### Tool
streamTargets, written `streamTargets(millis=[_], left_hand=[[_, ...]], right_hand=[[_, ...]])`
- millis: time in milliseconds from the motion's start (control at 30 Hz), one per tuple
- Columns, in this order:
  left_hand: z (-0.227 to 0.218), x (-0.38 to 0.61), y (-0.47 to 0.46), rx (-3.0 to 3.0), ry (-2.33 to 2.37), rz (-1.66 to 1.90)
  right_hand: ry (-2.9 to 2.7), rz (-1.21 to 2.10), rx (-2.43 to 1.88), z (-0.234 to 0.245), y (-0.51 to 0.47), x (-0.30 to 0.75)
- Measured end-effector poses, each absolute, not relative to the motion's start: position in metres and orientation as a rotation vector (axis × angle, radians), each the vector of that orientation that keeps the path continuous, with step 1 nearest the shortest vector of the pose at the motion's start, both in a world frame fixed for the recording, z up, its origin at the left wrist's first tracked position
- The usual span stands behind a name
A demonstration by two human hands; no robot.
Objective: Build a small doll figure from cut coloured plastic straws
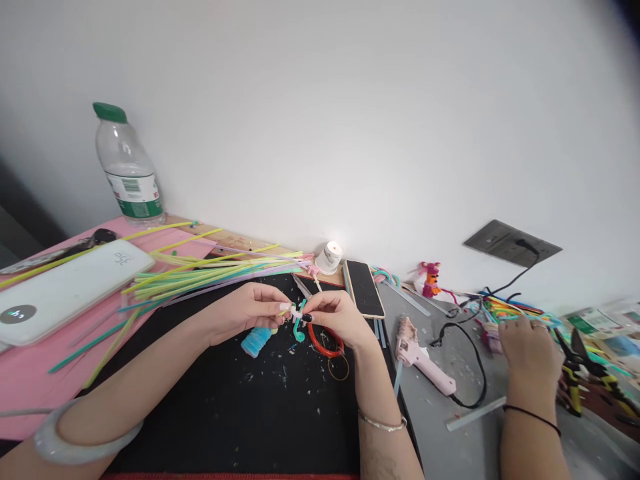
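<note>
My left hand (pixel 260 308) pinches one side of a small whitish fuzzy piece (pixel 297 313), which looks like bent pipe cleaner. From the right, the thumb and fingers of my right hand (pixel 333 317) close on its other side. A bit of yellow shows at my left fingertips. Just below the piece lies a curled teal pipe cleaner (pixel 299 333) on the black mat (pixel 240 413). A blue fuzzy coil (pixel 256 341) rests under my left hand. Red-handled scissors (pixel 320 345) lie partly hidden behind my right hand.
Pipe cleaners (pixel 170 283) spread over the left side by a white power bank (pixel 75 290) and a bottle (pixel 130 167). A paper cup (pixel 329 257) and phone (pixel 364 288) stand behind. Rightward are a glue gun (pixel 425 363), another person's hand (pixel 533 353) and pliers (pixel 570 373).
</note>
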State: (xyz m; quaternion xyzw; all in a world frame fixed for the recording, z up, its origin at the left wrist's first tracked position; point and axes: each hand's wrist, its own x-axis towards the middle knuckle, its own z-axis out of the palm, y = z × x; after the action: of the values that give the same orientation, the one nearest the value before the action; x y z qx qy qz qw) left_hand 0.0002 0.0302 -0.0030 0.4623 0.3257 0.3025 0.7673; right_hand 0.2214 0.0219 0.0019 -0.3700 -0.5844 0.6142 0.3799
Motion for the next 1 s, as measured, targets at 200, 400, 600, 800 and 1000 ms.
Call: streamTargets(millis=[200,400,600,800,1000], left_hand=[[-0.005,0.004,0.033,0.864,0.830,0.926],[-0.003,0.011,0.027,0.820,0.817,0.959],[0.000,0.018,0.018,0.810,0.846,0.880],[-0.001,0.029,0.005,0.873,0.845,0.799],[-0.010,0.045,-0.009,0.944,0.820,0.695]], right_hand=[[-1.444,1.193,-1.162,0.004,0.026,0.229],[-1.723,0.519,-1.489,0.005,0.029,0.227],[-1.721,0.499,-1.706,0.038,-0.003,0.245],[-1.495,0.418,-2.204,0.044,-0.043,0.326],[-1.368,0.347,-2.334,0.009,-0.060,0.394]])
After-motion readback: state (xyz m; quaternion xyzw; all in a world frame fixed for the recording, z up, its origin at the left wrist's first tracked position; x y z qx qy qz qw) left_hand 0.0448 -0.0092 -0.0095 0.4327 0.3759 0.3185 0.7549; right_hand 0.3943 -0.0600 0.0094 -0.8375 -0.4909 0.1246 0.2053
